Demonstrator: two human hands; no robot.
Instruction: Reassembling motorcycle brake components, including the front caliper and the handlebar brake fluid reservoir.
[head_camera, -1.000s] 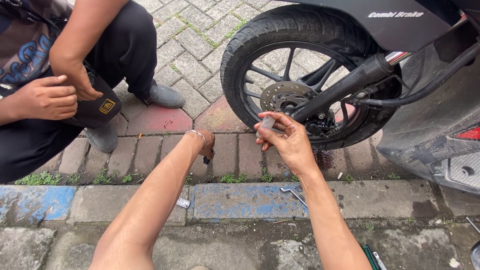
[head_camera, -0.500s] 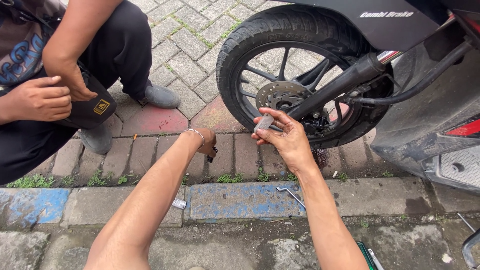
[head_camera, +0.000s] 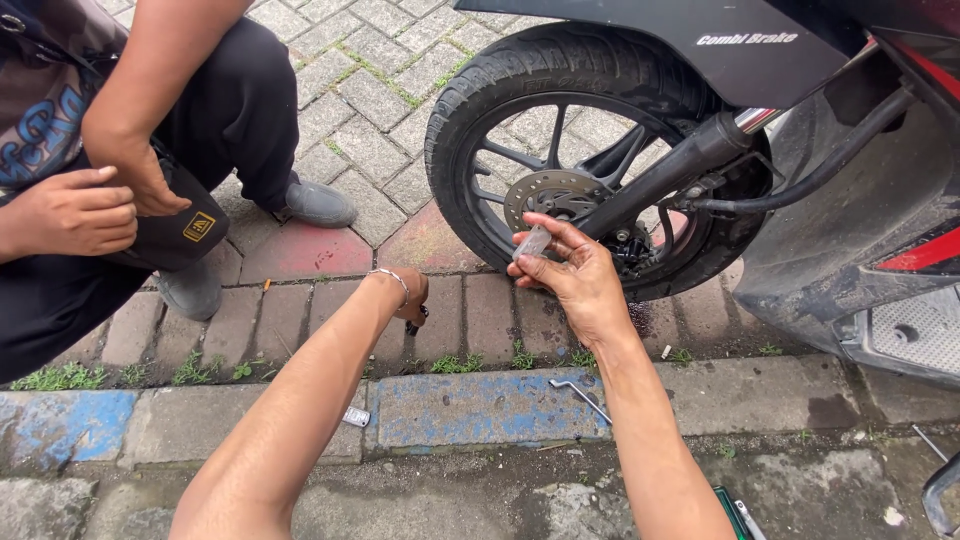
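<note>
My right hand (head_camera: 570, 272) is raised in front of a scooter's front wheel (head_camera: 560, 140) and pinches a small clear plastic piece (head_camera: 531, 243) between its fingertips, close to the brake disc (head_camera: 545, 193) and the black fork leg (head_camera: 665, 175). My left hand (head_camera: 408, 292), with a thin bracelet on its wrist, hangs bent downward over the brick paving and grips a small dark tool (head_camera: 415, 320), most of it hidden by the fingers.
A metal L-shaped wrench (head_camera: 580, 396) lies on the blue-painted kerb (head_camera: 470, 410), and a small silver object (head_camera: 356, 416) rests at the kerb joint. Another person in dark trousers and grey shoes (head_camera: 315, 203) squats at the left. The scooter's body (head_camera: 880, 240) fills the right.
The view has shifted slightly. My right hand stays at the wheel with the clear piece, and my left hand stays bent down over the bricks.
</note>
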